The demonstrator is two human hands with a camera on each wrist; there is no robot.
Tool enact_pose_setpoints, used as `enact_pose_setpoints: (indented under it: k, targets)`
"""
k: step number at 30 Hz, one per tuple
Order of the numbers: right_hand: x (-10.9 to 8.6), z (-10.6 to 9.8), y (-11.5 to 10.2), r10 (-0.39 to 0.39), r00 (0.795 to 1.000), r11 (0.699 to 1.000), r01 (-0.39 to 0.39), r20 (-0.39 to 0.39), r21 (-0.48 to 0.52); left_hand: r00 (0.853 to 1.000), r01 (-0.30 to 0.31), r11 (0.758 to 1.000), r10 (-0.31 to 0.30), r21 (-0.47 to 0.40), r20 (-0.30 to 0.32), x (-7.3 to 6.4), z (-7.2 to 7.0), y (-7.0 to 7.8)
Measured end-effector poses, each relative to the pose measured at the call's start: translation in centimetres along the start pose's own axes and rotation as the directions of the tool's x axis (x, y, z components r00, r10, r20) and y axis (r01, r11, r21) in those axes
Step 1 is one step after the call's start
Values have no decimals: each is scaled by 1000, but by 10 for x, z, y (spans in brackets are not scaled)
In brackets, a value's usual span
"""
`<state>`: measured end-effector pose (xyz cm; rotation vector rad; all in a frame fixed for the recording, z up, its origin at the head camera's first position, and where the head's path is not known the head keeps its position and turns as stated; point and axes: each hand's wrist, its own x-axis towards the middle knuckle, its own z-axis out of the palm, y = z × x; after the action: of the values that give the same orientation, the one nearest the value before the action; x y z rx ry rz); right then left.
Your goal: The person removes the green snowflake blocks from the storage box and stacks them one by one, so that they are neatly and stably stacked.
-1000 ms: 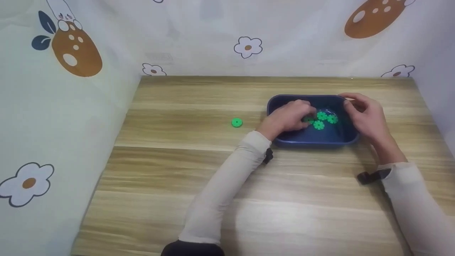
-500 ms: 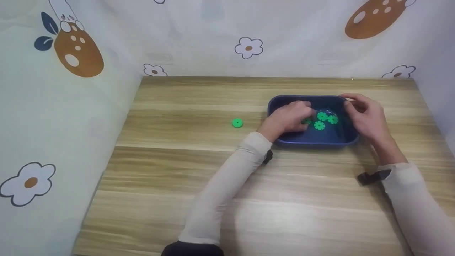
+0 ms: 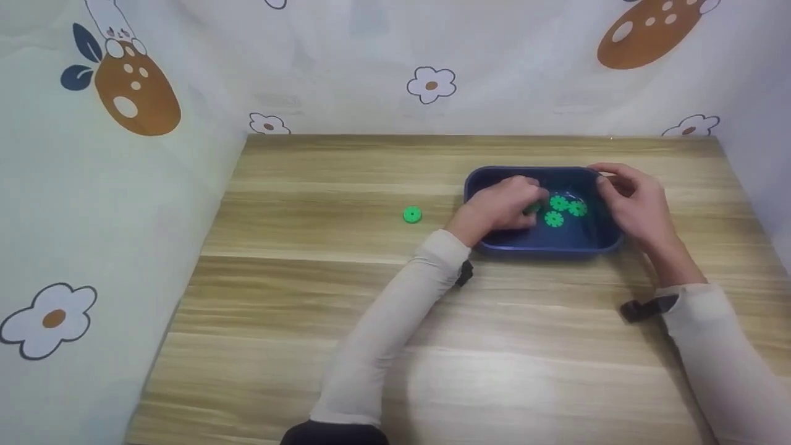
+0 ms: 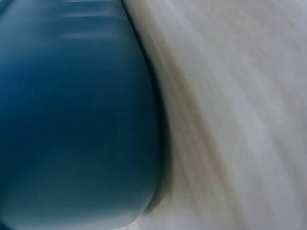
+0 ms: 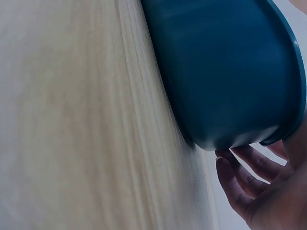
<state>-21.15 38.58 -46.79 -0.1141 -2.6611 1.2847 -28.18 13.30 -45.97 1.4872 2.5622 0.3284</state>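
In the head view, a dark blue plastic basin stands on the right half of the table. My left hand reaches over its left rim, with thumb and fingers pinching a green snowflake disc, partly hidden by the fingers. Several more green notched discs lie on the basin floor, right of those fingertips. The thumb of my right hand hooks over the basin's right rim, its fingers along the outside. The right wrist view shows these fingers against the outer wall. Only basin wall and tabletop fill the left wrist view.
A round green piece with a small centre hole lies on the wood-grain table, left of the basin. Behind the table's back edge rises a pale cloth printed with flowers, and it also covers the left side.
The green disc at my left fingertips has drawn in closer under the fingers. My right hand keeps its place on the rim, and the basin stays put.
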Motion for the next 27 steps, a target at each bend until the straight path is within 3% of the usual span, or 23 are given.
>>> enact_pose_setpoints:
  k: [6,16,20,23,27]
  targets:
    - [-2,2,-1,-22,1000,999,22,-1,-46,999,-4,999,3,-32,-37,-3,-3,4]
    - [-2,0,-1,-2,1000,998,3,4,-59,979,-75,976,33,-204,-200,-26,-25,10]
    - [-1,-1,-1,2,1000,998,-2,-1,-59,954,-109,953,20,-284,-299,-41,-33,6]
    - [-1,-1,-1,-3,1000,998,2,-7,-60,922,-162,928,21,-337,-387,-53,-36,3]
    - [0,0,-2,-12,1000,998,11,-14,-56,889,-218,886,7,-409,-459,-69,-36,0]
